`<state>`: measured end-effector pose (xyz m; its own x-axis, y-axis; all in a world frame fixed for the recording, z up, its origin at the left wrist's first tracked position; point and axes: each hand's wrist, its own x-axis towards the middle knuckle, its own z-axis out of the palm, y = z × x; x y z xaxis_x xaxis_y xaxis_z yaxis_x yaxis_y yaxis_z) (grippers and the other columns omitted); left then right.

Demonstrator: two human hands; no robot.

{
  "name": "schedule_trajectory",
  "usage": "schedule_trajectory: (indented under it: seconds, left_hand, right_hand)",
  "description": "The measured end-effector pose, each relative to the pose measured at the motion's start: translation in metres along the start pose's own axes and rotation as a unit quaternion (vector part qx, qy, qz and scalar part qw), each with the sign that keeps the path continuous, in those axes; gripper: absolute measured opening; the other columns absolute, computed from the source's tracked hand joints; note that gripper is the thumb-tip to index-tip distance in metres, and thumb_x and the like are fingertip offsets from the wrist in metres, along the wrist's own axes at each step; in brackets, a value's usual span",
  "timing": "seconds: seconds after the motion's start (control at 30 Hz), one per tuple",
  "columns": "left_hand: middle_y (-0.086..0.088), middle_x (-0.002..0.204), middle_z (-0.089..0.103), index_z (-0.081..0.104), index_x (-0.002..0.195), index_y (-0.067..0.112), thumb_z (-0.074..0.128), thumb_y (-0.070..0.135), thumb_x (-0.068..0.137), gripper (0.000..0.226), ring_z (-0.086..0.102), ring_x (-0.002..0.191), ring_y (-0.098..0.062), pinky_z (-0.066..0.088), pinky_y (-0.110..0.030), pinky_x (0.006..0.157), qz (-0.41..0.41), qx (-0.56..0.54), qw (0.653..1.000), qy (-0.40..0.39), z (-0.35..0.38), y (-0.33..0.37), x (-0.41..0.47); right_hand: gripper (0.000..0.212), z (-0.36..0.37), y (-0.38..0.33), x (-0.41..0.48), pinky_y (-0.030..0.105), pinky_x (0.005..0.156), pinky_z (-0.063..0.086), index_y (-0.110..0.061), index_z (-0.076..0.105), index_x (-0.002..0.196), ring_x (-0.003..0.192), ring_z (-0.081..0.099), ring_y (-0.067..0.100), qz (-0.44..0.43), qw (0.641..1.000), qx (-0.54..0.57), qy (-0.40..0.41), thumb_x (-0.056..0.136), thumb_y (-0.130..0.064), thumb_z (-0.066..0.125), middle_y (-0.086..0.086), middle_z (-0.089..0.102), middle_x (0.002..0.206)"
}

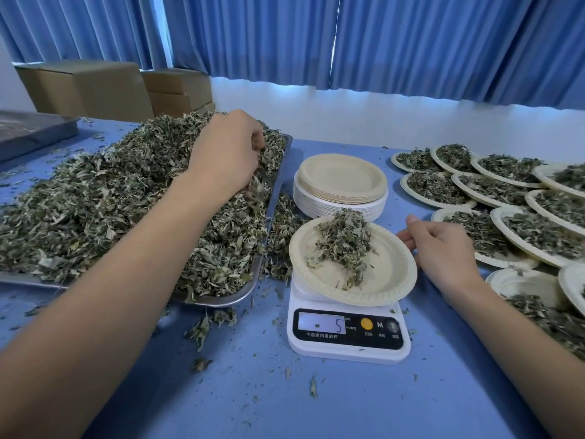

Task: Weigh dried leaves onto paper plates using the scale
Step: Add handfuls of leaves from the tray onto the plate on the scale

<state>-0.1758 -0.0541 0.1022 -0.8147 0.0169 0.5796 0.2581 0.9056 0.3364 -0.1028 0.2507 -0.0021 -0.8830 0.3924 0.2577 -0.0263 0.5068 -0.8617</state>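
Observation:
A white digital scale (348,335) stands on the blue table (316,407), its display showing 5. On it sits a paper plate (386,274) with a small heap of dried leaves (343,245). My right hand (440,248) rests just right of this plate, its fingertips at the rim. My left hand (231,150) is dug into the big pile of dried leaves (110,201) on the metal tray (221,301) at the left, fingers curled round a bunch of them.
A stack of unused paper plates (342,185) stands behind the scale. Several filled plates (493,191) cover the table's right side. Loose leaves are scattered around the tray. Cardboard boxes (95,87) and blue curtains are at the back.

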Motion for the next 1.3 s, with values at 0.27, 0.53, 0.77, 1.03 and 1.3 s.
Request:
schedule_trajectory:
  seconds: [0.27,0.53,0.77,1.03,1.3]
  left_hand:
    - [0.0,0.078,0.075,0.076,0.088,0.011,0.085,0.007,0.078,0.014,0.073,0.07,-0.015,0.061,-0.026,0.069,0.016,-0.351,0.926,-0.137,-0.02,0.049,-0.021]
    - [-0.006,0.098,0.077,0.079,0.096,0.009,0.087,0.012,0.077,0.021,0.066,0.081,-0.016,0.055,-0.029,0.084,0.108,-0.313,0.889,-0.316,0.016,0.084,-0.057]
    - [0.003,0.108,0.075,0.077,0.107,0.027,0.087,0.021,0.076,0.033,0.069,0.098,-0.007,0.052,-0.026,0.092,0.045,-0.327,0.867,-0.373,-0.012,0.051,-0.027]
    - [0.007,0.122,0.055,0.066,0.124,0.024,0.083,0.036,0.08,0.049,0.053,0.119,-0.02,0.039,-0.043,0.111,-0.005,0.032,0.905,-0.425,-0.007,-0.007,-0.003]
    - [0.005,0.111,0.058,0.071,0.117,0.023,0.086,0.024,0.079,0.041,0.056,0.108,-0.021,0.043,-0.034,0.098,-0.013,0.073,0.911,-0.405,0.003,-0.019,0.001]
  right_hand:
    - [0.046,0.0,-0.001,0.0,0.029,0.061,0.044,-0.02,0.075,0.067,0.042,0.058,0.01,-0.001,1.0,-0.001,-0.004,0.104,-0.038,0.055,-0.006,0.072,0.061]
    - [0.045,-0.001,0.0,-0.001,0.029,0.06,0.046,-0.02,0.076,0.067,0.044,0.061,0.009,-0.01,1.0,-0.002,-0.007,0.104,-0.036,0.054,-0.006,0.073,0.061]
    - [0.049,-0.004,0.0,-0.001,0.044,0.071,0.058,-0.022,0.076,0.065,0.06,0.068,0.033,-0.001,1.0,-0.002,-0.013,0.104,-0.04,0.054,-0.004,0.074,0.064]
    - [0.048,-0.002,0.001,0.0,0.034,0.064,0.051,-0.022,0.076,0.066,0.045,0.059,0.012,-0.007,1.0,-0.009,-0.008,0.104,-0.041,0.054,-0.006,0.073,0.062]
    - [0.047,-0.002,0.001,0.0,0.033,0.062,0.049,-0.022,0.076,0.066,0.044,0.059,0.012,-0.001,1.0,-0.009,-0.001,0.103,-0.042,0.055,-0.007,0.072,0.062]
